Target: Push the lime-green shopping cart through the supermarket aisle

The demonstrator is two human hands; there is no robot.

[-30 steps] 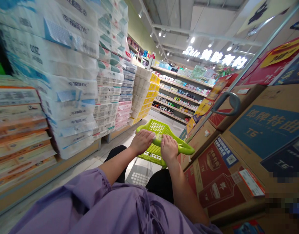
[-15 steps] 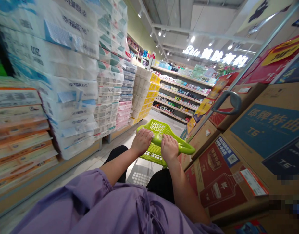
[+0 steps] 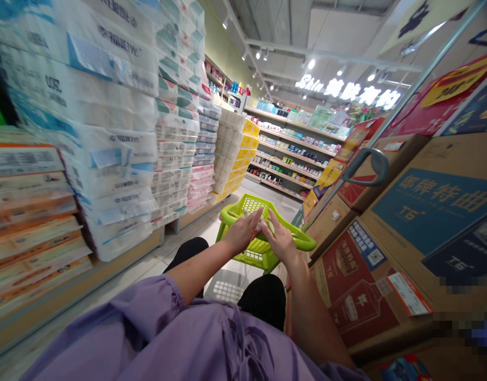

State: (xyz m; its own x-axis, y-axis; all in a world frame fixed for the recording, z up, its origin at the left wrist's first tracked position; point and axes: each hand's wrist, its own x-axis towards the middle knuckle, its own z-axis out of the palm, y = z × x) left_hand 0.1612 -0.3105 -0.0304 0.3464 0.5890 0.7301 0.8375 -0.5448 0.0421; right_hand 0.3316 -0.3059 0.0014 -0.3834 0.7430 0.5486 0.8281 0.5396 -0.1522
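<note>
Both my hands are lifted just above the handle of a lime-green shopping cart [image 3: 305, 243] in a shop aisle. My left hand [image 3: 243, 234] reaches right, its fingers pressed together at the tips, and a small whitish scrap shows there that I cannot make out. My right hand [image 3: 282, 242] is beside it with the fingers stretched upward and apart, touching the left fingertips. The cart's mesh basket [image 3: 251, 205] looks empty where it shows. My purple sleeves and dark trousers fill the bottom of the view.
Tall stacks of packaged tissue paper [image 3: 108, 137] line the left on a low wooden platform [image 3: 69, 286]. Cardboard liquor boxes [image 3: 421, 222] crowd the right, close to the cart. A metal pole with a handle [image 3: 366, 161] slants there. Stocked shelves [image 3: 291, 159] close the aisle's far end.
Both hands have come off the cart handle and met above it, fingers now extended. The cart sits slightly farther forward and left.
</note>
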